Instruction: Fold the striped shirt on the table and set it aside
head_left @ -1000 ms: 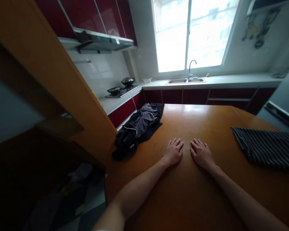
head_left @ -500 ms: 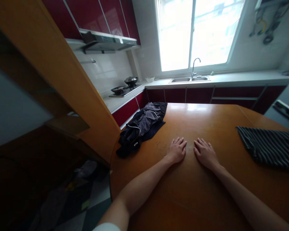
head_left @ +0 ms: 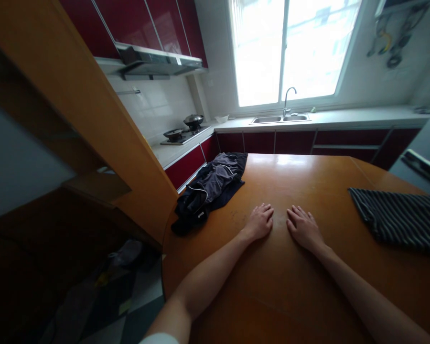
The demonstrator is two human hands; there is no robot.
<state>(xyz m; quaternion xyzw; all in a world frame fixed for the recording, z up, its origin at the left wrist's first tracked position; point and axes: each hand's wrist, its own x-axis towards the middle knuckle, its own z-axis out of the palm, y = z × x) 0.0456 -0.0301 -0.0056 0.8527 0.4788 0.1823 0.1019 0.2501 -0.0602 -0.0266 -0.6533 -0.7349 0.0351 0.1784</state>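
My left hand (head_left: pixel 260 221) lies flat, palm down, on the orange-brown wooden table (head_left: pixel 272 267), with nothing in it. Beside it, a short gap away, my right hand (head_left: pixel 303 226) rests the same way, its fingers stretched out and holding nothing. A crumpled heap of dark clothes (head_left: pixel 218 177), black, grey and navy with white piping, sits at the table's left edge, beyond my left hand. To the right of my right hand lies a dark piece of cloth with light stripes (head_left: pixel 401 217), spread fairly flat.
Past the table run a white counter (head_left: pixel 365 114) with a double sink (head_left: pixel 268 119) and a gas stove (head_left: pixel 184 137) bearing two pans. A wooden frame (head_left: pixel 129 138) rises at the left. Bags (head_left: pixel 127 253) lie on the dim floor there.
The view has shifted very slightly. Both hands stay flat on the table, the left one perhaps a touch further left, and the clothes have not moved.
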